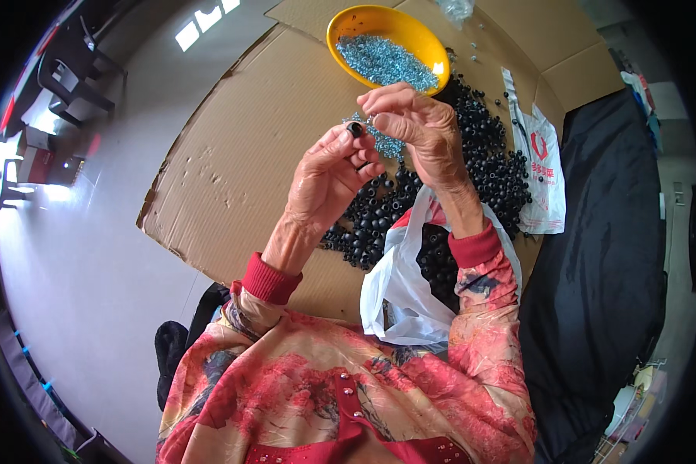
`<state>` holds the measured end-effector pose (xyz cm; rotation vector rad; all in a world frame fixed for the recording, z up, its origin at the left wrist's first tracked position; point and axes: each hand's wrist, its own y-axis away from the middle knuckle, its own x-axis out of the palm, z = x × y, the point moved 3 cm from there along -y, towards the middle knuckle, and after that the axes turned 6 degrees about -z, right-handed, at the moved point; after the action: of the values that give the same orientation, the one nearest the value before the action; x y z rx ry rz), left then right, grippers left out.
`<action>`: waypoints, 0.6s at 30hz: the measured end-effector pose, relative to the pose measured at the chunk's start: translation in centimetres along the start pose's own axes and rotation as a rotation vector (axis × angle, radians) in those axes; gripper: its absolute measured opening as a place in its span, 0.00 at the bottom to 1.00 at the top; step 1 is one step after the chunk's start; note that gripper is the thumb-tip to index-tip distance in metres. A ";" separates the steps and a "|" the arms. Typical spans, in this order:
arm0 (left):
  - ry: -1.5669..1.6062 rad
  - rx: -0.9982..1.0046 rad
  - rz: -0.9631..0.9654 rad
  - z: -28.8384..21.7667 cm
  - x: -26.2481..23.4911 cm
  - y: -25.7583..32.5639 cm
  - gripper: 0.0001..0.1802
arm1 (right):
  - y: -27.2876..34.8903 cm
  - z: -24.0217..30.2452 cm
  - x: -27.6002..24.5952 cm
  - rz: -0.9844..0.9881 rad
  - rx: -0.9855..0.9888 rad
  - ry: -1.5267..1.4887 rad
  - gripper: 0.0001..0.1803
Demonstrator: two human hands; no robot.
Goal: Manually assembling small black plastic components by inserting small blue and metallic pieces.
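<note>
My left hand (329, 166) is closed, holding a small black hollow cap (354, 129) between thumb and forefinger, its round opening facing up. Something dark also shows among its lower fingers, too small to make out. Close by on the right, my right hand (421, 127) has its fingers bent, with a gap between thumb and forefinger; I see nothing held there. Beneath both hands lie a small heap of shiny blue pieces (388, 145) and many loose black caps (375, 220). Beyond them, a yellow bowl (335, 35) holds more blue pieces (383, 60).
A white plastic bag (398, 290) with black caps inside sits under my right forearm. Flattened cardboard (232, 139) covers the work surface. A printed white bag (545, 170) lies at the right, beside black fabric (603, 255). Dark chairs (73, 73) stand far left.
</note>
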<state>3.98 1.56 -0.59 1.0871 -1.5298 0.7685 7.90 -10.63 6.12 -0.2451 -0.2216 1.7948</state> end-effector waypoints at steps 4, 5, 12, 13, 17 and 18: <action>-0.044 -0.018 0.016 0.9 1.5 0.0 0.10 | 0.7 0.1 0.0 0.031 -0.008 -0.207 0.06; -0.044 -0.023 0.006 1.1 1.6 0.2 0.11 | 0.9 0.1 -0.1 0.022 -0.006 -0.205 0.06; 0.006 -0.023 -0.024 1.2 1.8 0.5 0.10 | 1.6 -0.1 -0.2 -0.002 0.060 -0.239 0.05; 0.000 -0.022 -0.027 1.3 1.8 0.5 0.10 | 1.7 -0.1 -0.3 -0.002 0.060 -0.238 0.05; -0.101 -0.024 -0.036 1.2 1.9 0.5 0.11 | 1.8 -0.3 -0.2 0.011 0.057 -0.242 0.05; -0.102 -0.024 -0.037 1.2 1.8 0.6 0.11 | 1.8 -0.3 -0.1 0.016 0.055 -0.249 0.05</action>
<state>2.97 0.29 0.90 1.1484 -1.5957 0.6764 6.30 -11.14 5.30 0.0167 -0.3461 1.8429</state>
